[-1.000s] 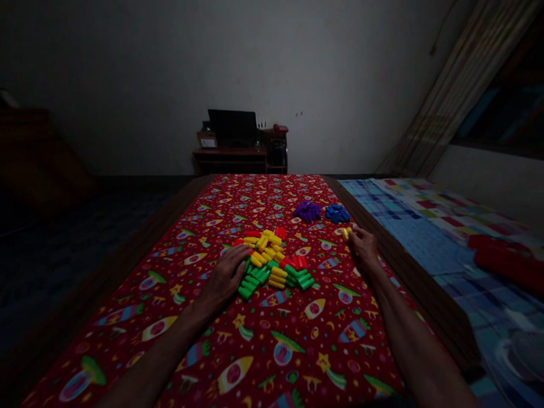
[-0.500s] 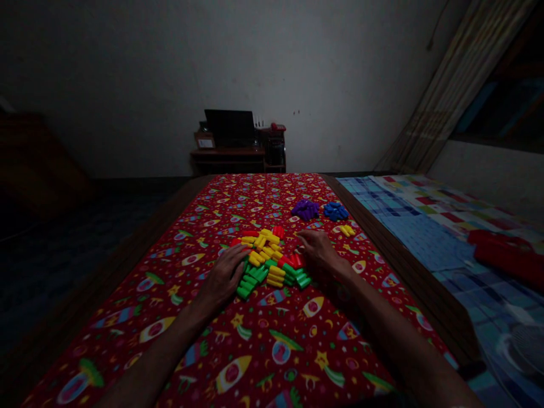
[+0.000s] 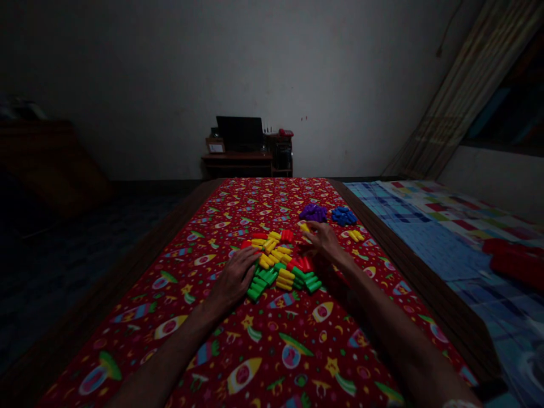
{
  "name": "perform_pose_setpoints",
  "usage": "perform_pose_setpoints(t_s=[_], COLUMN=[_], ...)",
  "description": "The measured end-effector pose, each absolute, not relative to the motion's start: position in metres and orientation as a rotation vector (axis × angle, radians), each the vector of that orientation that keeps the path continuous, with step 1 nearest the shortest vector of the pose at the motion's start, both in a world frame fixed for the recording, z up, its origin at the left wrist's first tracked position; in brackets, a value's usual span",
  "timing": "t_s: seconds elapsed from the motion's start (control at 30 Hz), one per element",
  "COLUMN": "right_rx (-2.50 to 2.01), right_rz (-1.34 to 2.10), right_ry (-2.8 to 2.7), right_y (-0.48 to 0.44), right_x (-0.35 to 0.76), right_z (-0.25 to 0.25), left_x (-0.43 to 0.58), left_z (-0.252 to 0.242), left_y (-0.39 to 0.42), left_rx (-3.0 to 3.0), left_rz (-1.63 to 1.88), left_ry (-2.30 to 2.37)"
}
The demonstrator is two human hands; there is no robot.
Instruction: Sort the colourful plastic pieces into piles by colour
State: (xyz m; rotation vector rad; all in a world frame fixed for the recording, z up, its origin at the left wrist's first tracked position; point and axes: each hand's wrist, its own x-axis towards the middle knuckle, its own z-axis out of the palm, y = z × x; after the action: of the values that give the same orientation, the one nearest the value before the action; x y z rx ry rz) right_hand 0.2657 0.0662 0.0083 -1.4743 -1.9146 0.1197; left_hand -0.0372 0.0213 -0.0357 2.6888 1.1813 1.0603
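Note:
A mixed pile of yellow, green and red plastic pieces (image 3: 278, 260) lies on a red patterned cloth (image 3: 263, 351). My left hand (image 3: 236, 277) rests flat against the pile's left side, fingers spread. My right hand (image 3: 323, 241) is at the pile's far right edge, fingers pinched on a yellow piece (image 3: 304, 228). Beyond it lie a small purple heap (image 3: 313, 213), a blue heap (image 3: 343, 215) and a few yellow pieces (image 3: 356, 235) set apart on the right.
The cloth covers a long wooden-edged table (image 3: 429, 283). A checked mat (image 3: 446, 238) with red objects (image 3: 514, 263) lies to the right. A low desk with a dark screen (image 3: 246, 147) stands by the far wall. The room is dim.
My right hand left yellow pieces by the blue heap, came back left to the mixed pile and pinched another yellow piece. The left hand stayed against the pile.

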Motion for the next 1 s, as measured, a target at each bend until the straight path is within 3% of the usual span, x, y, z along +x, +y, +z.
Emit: perform_pose_setpoints(t_s=[0.27,0.43,0.67,0.87,1.0], right_rx=[-2.024,-2.136,-1.844,-1.310,-1.247], right_rz=[-0.240,-0.139,-0.245,0.196,0.310], right_ry=[-1.565,-1.601,-1.579,-2.100,-2.400], right_y=[0.053,0.048,0.052,0.053,0.052], right_x=[0.396,0.401,0.369,0.273,0.214], right_z=[-0.005,-0.003,0.007,0.020,0.024], left_x=[-0.036,-0.036,-0.035,-0.035,-0.034], left_z=[-0.035,-0.035,-0.032,-0.029,-0.029], left_y=[0.020,0.019,0.016,0.015,0.014], left_rx=[2.690,2.675,2.653,2.637,2.638], left_rz=[1.034,1.045,1.031,0.997,0.991], left_ry=[1.220,1.233,1.250,1.276,1.282])
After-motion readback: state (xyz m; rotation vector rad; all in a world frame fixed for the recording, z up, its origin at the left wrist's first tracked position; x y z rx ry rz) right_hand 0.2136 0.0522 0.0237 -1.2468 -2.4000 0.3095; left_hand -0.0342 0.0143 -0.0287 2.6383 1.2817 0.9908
